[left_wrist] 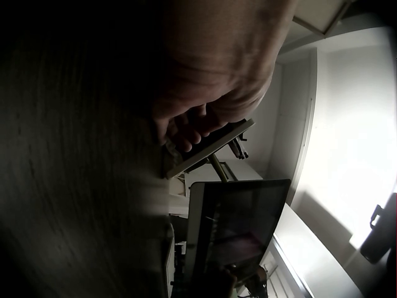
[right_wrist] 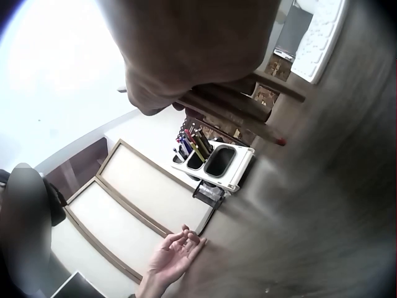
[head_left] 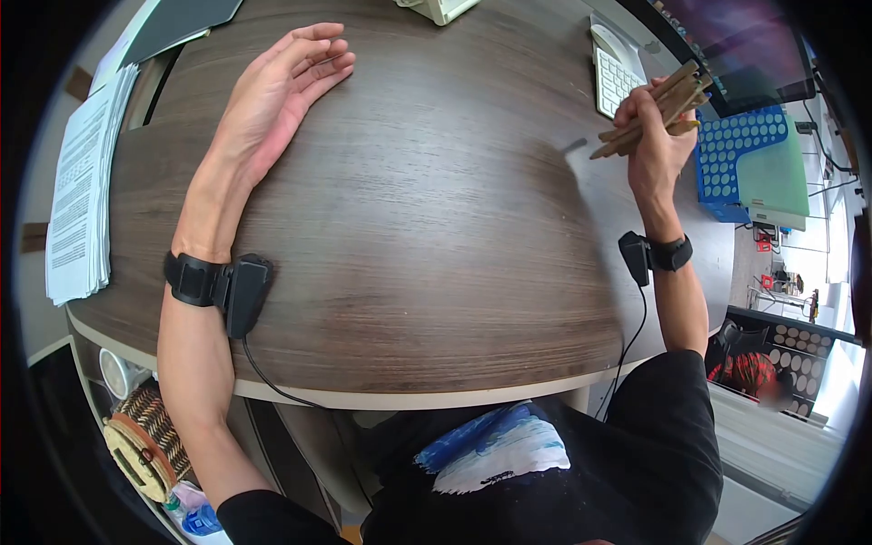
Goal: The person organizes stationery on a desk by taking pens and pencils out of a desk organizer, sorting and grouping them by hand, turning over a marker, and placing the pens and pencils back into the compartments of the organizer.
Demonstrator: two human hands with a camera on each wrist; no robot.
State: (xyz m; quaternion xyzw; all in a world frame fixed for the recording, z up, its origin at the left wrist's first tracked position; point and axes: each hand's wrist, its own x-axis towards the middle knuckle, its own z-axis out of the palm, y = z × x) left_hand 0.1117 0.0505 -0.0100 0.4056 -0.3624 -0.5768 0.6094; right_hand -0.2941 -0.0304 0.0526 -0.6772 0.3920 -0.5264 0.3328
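Several brown wooden colored pencils (head_left: 677,95) are bunched in my right hand (head_left: 656,154), whose fingers curl round them above the right side of the desk (head_left: 427,254). In the right wrist view the pencils (right_wrist: 239,121) poke out past the hand, and one shows a red tip. My left hand (head_left: 277,95) lies on its side at the far left of the desk, fingers loosely bent and holding nothing. The left wrist view shows that hand (left_wrist: 205,105) dimly, close to the desktop.
A white keyboard (head_left: 619,84) and a monitor (head_left: 745,54) stand beyond my right hand, with a blue perforated basket (head_left: 722,163) beside it. Stacked papers (head_left: 86,191) lie along the left edge. A white pen organizer (right_wrist: 239,177) stands at the back. Cables run from both wrist cameras.
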